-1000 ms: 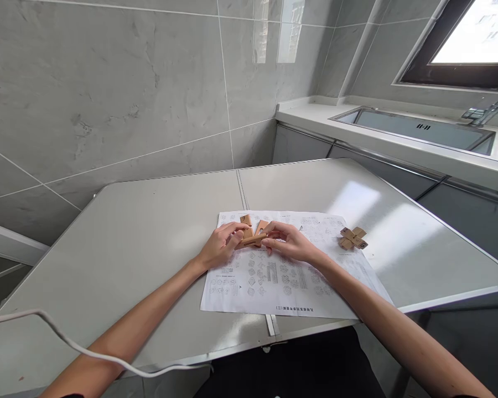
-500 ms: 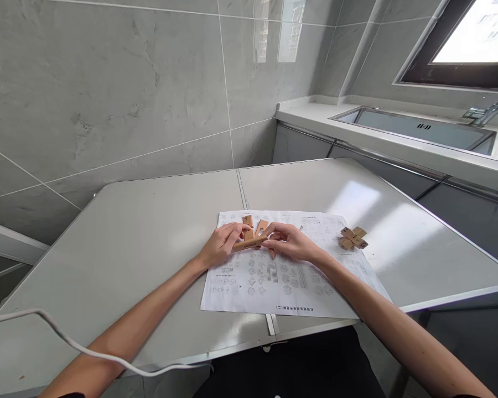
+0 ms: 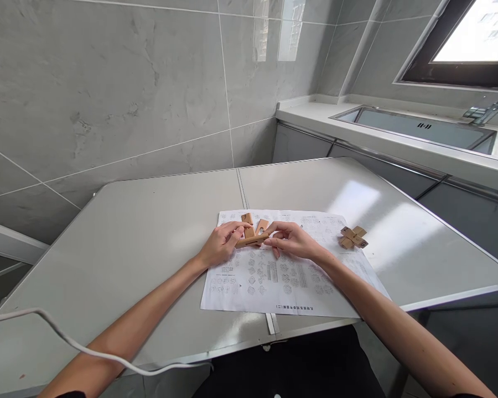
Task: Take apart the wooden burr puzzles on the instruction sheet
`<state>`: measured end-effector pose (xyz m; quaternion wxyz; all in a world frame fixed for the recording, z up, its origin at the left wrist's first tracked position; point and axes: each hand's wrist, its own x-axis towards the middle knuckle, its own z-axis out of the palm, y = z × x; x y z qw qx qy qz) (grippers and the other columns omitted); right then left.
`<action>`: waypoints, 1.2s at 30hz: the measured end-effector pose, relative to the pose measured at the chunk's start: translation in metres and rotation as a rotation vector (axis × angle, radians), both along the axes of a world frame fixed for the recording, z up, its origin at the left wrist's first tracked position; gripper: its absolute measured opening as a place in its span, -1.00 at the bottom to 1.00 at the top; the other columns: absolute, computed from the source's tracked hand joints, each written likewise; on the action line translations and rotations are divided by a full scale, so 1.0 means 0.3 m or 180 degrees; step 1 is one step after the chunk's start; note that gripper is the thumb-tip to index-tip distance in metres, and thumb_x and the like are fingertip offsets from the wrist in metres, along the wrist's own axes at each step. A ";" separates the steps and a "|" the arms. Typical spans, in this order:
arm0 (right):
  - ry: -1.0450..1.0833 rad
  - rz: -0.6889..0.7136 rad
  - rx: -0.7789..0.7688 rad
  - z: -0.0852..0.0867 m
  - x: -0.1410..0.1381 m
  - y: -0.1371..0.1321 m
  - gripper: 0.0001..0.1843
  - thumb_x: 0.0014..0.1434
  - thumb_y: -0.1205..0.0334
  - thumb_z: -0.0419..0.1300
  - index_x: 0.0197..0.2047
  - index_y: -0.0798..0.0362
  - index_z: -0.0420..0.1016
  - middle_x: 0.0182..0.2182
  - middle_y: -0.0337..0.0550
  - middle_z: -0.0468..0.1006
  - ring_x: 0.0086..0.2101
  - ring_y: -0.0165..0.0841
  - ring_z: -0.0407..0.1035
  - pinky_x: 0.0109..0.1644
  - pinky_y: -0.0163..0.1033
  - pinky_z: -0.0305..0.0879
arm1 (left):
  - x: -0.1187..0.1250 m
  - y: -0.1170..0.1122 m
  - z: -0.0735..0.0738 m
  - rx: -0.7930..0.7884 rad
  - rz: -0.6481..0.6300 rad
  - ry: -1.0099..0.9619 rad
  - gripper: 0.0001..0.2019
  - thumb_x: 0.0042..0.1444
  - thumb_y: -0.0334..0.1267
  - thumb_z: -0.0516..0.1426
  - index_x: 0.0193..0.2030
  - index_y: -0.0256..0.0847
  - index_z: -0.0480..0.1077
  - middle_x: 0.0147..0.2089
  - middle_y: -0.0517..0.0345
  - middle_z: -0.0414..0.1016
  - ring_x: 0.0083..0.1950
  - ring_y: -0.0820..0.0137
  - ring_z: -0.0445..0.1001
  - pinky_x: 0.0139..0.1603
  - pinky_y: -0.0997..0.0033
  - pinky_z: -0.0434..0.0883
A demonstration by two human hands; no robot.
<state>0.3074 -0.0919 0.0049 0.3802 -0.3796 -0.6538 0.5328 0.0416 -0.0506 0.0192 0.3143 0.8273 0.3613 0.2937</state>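
My left hand [image 3: 221, 244] is closed, its fingers and thumb on the left part of a long wooden burr puzzle piece [image 3: 253, 241]. My right hand [image 3: 294, 240] pinches the right end of that same piece between thumb and fingers. Behind the long piece stands a numbered wooden piece [image 3: 247, 219], with my left fingertips against it. A notched wooden piece [image 3: 262, 225] leans at an angle beside it, close to my right fingertips. How these pieces join is partly hidden by my fingers. All are above a printed diagram sheet [image 3: 249, 301].
An interlocked cross of wooden pieces [image 3: 353, 237] sits at the sheet's right edge. The folding table [image 3: 161, 221] has a centre seam. A white cable [image 3: 87, 352] crosses at lower left. A counter with a sink [image 3: 419, 128] stands at the right, a tiled wall behind.
Both hands have shifted very slightly right and up with the long piece. The numbered piece has tilted a little to the left. The grips look the same.
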 end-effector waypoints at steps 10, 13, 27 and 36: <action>0.0079 0.0712 -0.0103 0.026 -0.073 -0.041 -0.63 0.32 -0.15 0.38 -0.14 -0.01 0.58 -0.58 -0.31 0.56 -0.53 -0.32 0.48 -0.37 -0.21 0.30 | -0.023 0.028 -0.018 -0.0256 -0.0025 -0.0206 -0.38 0.56 0.15 -0.24 0.23 -0.10 0.54 0.02 0.01 0.65 -0.01 0.21 0.57 0.14 0.16 0.49; 0.0207 0.0489 -0.0114 0.021 -0.077 -0.033 -0.66 0.31 -0.10 0.40 -0.17 0.01 0.58 -0.54 -0.30 0.55 -0.51 -0.36 0.45 -0.35 -0.23 0.33 | -0.019 0.022 -0.015 -0.0126 0.0097 -0.0210 -0.42 0.56 0.12 -0.20 0.15 -0.12 0.56 0.03 0.03 0.65 -0.03 0.23 0.56 0.09 0.20 0.48; -0.0487 -0.1604 -0.0011 0.002 -0.011 0.025 -0.65 0.32 -0.07 0.23 -0.07 0.01 0.63 -0.53 -0.28 0.42 -0.48 -0.33 0.30 -0.39 -0.22 0.22 | 0.007 0.021 -0.039 0.0542 0.0033 0.0426 -0.75 0.45 -0.14 0.05 -0.06 -0.11 0.55 -0.15 0.11 0.65 -0.12 0.23 0.53 0.19 0.07 0.41; -0.1350 -0.1828 0.0626 -0.046 0.005 0.043 -0.72 0.36 0.05 0.13 -0.10 -0.01 0.61 -0.49 -0.24 0.52 -0.41 -0.26 0.41 -0.21 -0.14 0.34 | 0.013 0.017 -0.045 0.0715 0.0100 0.0553 -0.78 0.44 -0.12 0.10 0.06 -0.11 0.49 -0.26 0.17 0.53 -0.15 0.23 0.53 0.18 0.09 0.40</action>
